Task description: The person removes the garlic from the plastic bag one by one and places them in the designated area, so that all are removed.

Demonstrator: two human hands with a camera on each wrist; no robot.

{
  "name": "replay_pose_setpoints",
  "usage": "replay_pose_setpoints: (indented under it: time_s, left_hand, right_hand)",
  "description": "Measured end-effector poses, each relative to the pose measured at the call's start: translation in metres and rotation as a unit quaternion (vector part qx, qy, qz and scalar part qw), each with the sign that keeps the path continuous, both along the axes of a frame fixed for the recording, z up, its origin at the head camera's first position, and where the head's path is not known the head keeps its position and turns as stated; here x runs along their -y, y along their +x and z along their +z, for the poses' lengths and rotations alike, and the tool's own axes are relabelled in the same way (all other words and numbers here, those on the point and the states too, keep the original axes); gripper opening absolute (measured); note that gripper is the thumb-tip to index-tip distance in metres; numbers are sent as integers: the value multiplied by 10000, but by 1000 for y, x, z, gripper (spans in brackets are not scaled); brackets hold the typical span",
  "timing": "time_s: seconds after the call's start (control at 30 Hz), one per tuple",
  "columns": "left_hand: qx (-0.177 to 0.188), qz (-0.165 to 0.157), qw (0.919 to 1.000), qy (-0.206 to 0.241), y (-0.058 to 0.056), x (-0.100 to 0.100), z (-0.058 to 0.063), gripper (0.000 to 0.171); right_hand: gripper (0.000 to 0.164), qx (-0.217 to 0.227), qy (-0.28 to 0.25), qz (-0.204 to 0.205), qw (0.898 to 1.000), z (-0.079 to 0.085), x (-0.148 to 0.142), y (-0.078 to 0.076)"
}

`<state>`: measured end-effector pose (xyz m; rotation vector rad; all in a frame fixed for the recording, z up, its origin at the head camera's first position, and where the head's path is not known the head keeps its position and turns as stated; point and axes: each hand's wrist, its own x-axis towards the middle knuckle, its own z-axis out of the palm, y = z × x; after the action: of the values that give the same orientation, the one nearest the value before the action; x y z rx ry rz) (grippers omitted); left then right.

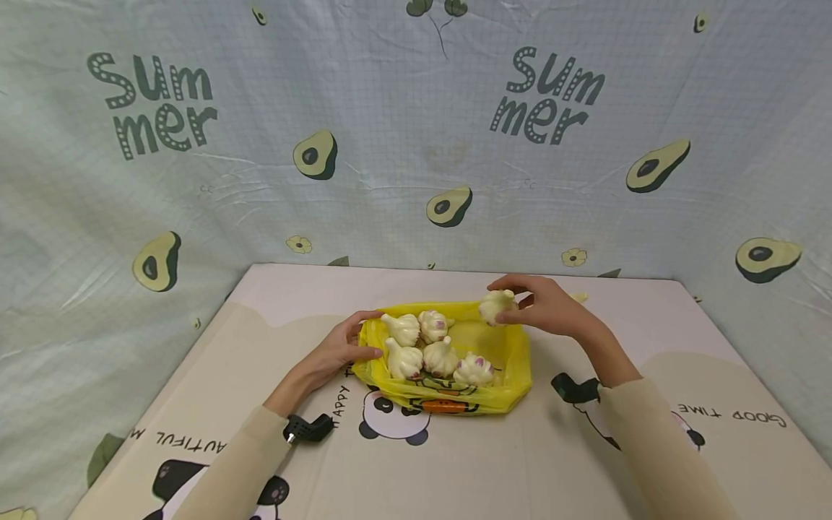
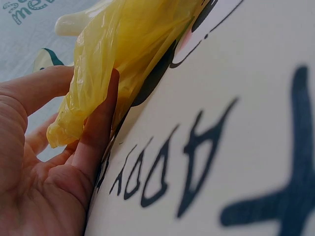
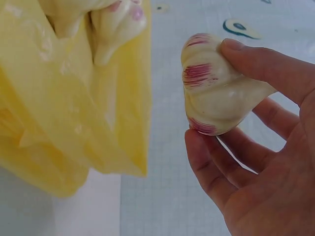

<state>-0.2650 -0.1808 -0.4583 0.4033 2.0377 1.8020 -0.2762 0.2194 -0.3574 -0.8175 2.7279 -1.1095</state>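
Note:
My right hand (image 1: pixel 546 307) pinches a white garlic bulb (image 1: pixel 494 307) between thumb and fingers, over the right back part of a yellow plastic bag (image 1: pixel 516 375) spread like a basket. The right wrist view shows purple streaks on this garlic bulb (image 3: pixel 197 101), held beside the bag (image 3: pixel 118 128). Several other garlic bulbs (image 1: pixel 440 356) sit in the left and middle of the bag. At the bag's left end, my left hand (image 1: pixel 341 343) grips its edge; in the left wrist view the thumb and fingers lie on either side of the gathered yellow plastic (image 2: pixel 91 88).
A light table cover (image 1: pixel 455 469) with panda prints and lettering lies under the bag. Behind the right hand a small pale tip (image 1: pixel 579 297) shows, mostly hidden. A hanging cloth (image 1: pixel 377 108) with avocado prints encloses the table at the back and sides.

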Motion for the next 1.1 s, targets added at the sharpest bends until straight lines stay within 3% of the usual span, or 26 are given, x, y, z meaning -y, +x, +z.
replay_pose_setpoints:
  time_s: [0.5,1.1]
  left_hand:
    - [12,48,10000,-58,0,0,0,79]
    - [36,27,10000,-23,0,-1,0,79]
  right_hand:
    - [50,-67,62,-721,9974,2,-45,8]
    - [53,-83,-133,-1433,9895,-2,-77,17]
